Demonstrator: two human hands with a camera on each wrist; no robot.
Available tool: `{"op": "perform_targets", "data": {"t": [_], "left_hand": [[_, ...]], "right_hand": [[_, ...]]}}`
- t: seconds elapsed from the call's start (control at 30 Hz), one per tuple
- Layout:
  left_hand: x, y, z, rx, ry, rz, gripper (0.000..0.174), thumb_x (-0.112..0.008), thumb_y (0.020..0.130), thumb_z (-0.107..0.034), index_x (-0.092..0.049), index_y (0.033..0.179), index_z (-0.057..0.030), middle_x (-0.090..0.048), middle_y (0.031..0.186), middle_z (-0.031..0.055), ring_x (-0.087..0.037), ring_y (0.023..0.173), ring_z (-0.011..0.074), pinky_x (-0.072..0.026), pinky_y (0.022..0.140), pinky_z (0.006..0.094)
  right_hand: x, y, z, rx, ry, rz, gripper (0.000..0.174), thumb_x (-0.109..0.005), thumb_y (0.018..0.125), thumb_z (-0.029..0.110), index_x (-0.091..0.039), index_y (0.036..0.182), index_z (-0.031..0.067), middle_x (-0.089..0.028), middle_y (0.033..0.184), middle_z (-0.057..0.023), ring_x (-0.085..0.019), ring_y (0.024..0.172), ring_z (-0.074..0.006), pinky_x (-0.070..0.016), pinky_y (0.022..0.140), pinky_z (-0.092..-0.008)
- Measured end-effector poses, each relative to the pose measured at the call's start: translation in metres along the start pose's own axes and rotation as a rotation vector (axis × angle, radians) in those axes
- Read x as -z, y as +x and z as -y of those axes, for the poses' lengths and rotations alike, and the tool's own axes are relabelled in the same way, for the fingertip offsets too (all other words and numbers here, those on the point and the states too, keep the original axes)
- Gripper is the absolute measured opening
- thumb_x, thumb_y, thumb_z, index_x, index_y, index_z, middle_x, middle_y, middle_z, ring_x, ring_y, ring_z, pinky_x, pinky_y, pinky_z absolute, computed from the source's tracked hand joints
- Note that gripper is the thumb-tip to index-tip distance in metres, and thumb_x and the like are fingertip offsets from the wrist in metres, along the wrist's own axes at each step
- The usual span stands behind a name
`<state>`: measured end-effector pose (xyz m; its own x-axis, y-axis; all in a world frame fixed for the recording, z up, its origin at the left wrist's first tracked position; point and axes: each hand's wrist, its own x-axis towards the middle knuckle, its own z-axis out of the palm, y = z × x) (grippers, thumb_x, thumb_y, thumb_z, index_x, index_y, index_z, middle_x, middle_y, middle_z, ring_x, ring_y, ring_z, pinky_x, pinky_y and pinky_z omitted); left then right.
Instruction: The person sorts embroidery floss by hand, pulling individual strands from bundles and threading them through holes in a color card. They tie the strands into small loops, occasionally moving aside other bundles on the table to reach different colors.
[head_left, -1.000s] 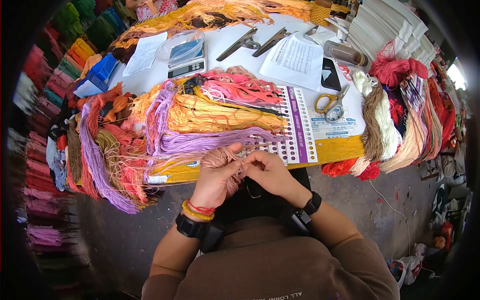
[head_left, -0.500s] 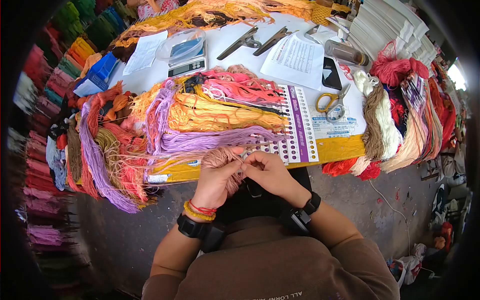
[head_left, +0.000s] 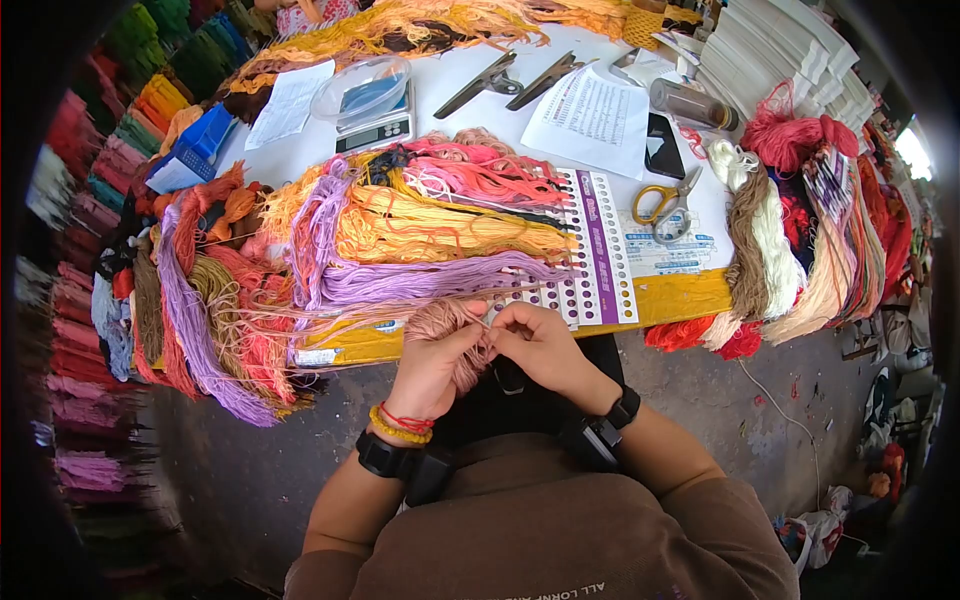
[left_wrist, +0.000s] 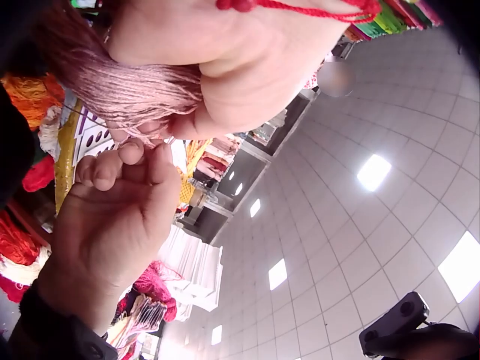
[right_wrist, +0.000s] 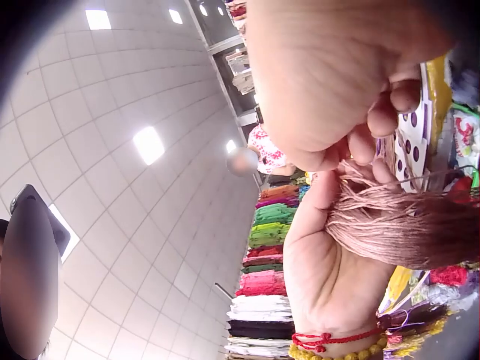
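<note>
The left hand (head_left: 425, 368) holds the dusty-pink thread bundle (right_wrist: 409, 225) near the table's yellow edge (head_left: 690, 297). The bundle lies just left of the right hand (head_left: 548, 350), whose fingertips pinch its strands; in the right wrist view, its long axis runs sideways from them.

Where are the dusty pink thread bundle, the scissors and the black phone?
Dusty pink thread bundle (right_wrist: 412, 225): right wrist view, middle of its strands.
Scissors (head_left: 682, 195): head view, where blades and handles meet.
Black phone (head_left: 662, 153): head view, middle of its screen.
</note>
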<state>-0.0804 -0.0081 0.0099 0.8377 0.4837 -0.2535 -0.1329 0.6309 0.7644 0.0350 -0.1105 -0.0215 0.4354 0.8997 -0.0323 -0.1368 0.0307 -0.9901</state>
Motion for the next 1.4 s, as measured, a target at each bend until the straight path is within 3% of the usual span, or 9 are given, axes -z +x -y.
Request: {"op": "perform_targets", "data": {"t": [0.13, 0.2, 0.43, 0.5, 0.8, 0.9, 1.23, 1.4], "left_hand": [[-0.002, 0.000, -0.001, 0.016, 0.012, -0.025, 0.019, -0.053, 0.084, 0.001, -0.055, 0.102, 0.0022, -0.060, 0.085, 0.0088, -0.060, 0.075, 0.0160, -0.0516, 0.065, 0.0300], [-0.003, 0.000, -0.002, 0.040, -0.005, -0.050, 0.018, -0.052, 0.084, 0.001, -0.054, 0.102, 0.0023, -0.060, 0.083, 0.0090, -0.060, 0.074, 0.0164, -0.0516, 0.064, 0.0302], [0.001, 0.003, 0.000, 0.047, -0.004, -0.052, 0.018, -0.052, 0.084, 0.000, -0.054, 0.101, 0.0027, -0.060, 0.081, 0.0095, -0.060, 0.073, 0.0168, -0.0519, 0.063, 0.0306], [0.001, 0.003, -0.001, 0.058, 0.001, -0.062, 0.017, -0.052, 0.084, 0.000, -0.054, 0.100, 0.0025, -0.060, 0.080, 0.0095, -0.060, 0.073, 0.0172, -0.0521, 0.063, 0.0310], [0.002, 0.003, 0.000, 0.123, -0.026, -0.093, 0.015, -0.054, 0.084, -0.002, -0.055, 0.099, -0.0013, -0.060, 0.082, 0.0065, -0.058, 0.072, 0.0126, -0.0519, 0.064, 0.0283], [0.003, 0.004, 0.001, 0.119, -0.041, -0.101, 0.015, -0.051, 0.084, -0.002, -0.056, 0.098, 0.0016, -0.061, 0.082, 0.0095, -0.061, 0.073, 0.0175, -0.0526, 0.064, 0.0318], [0.006, 0.003, 0.002, 0.134, -0.036, -0.101, 0.014, -0.051, 0.084, -0.002, -0.056, 0.097, 0.0005, -0.060, 0.080, 0.0085, -0.060, 0.071, 0.0166, -0.0528, 0.062, 0.0318], [0.006, 0.002, 0.004, 0.135, -0.035, -0.089, 0.014, -0.052, 0.084, -0.002, -0.056, 0.097, -0.0005, -0.060, 0.077, 0.0069, -0.060, 0.069, 0.0150, -0.0530, 0.061, 0.0312]], "right_hand": [[0.001, 0.000, 0.001, -0.020, 0.053, -0.001, 0.008, -0.055, 0.084, 0.008, -0.055, 0.081, 0.0008, -0.059, 0.068, -0.0018, -0.054, 0.060, -0.0048, -0.0414, 0.053, -0.0188], [0.004, -0.001, 0.003, -0.069, 0.053, 0.042, 0.005, -0.054, 0.085, 0.004, -0.054, 0.086, -0.0005, -0.059, 0.078, -0.0043, -0.059, 0.071, -0.0097, -0.0480, 0.065, -0.0220], [0.004, 0.001, -0.001, -0.087, 0.059, 0.042, 0.006, -0.055, 0.086, 0.006, -0.054, 0.086, -0.0005, -0.059, 0.077, -0.0037, -0.058, 0.071, -0.0085, -0.0473, 0.065, -0.0216], [0.001, 0.001, -0.002, -0.066, 0.104, 0.003, 0.007, -0.053, 0.085, 0.005, -0.054, 0.082, -0.0007, -0.060, 0.072, -0.0036, -0.058, 0.065, -0.0080, -0.0454, 0.057, -0.0202], [0.002, 0.001, -0.006, -0.078, 0.096, 0.000, 0.007, -0.053, 0.085, 0.005, -0.054, 0.083, -0.0016, -0.059, 0.073, -0.0042, -0.058, 0.065, -0.0086, -0.0465, 0.059, -0.0212], [0.002, 0.001, 0.000, -0.091, 0.062, 0.000, 0.007, -0.053, 0.085, 0.005, -0.054, 0.083, -0.0017, -0.060, 0.074, -0.0042, -0.058, 0.065, -0.0088, -0.0467, 0.059, -0.0215], [0.002, 0.002, -0.009, -0.080, 0.106, 0.009, 0.007, -0.053, 0.085, 0.005, -0.054, 0.083, -0.0014, -0.059, 0.073, -0.0037, -0.058, 0.066, -0.0082, -0.0467, 0.059, -0.0212], [0.002, 0.001, -0.012, -0.066, 0.038, -0.023, 0.008, -0.055, 0.085, 0.008, -0.055, 0.082, 0.0004, -0.058, 0.071, -0.0007, -0.053, 0.062, -0.0041, -0.0422, 0.055, -0.0189]]}}
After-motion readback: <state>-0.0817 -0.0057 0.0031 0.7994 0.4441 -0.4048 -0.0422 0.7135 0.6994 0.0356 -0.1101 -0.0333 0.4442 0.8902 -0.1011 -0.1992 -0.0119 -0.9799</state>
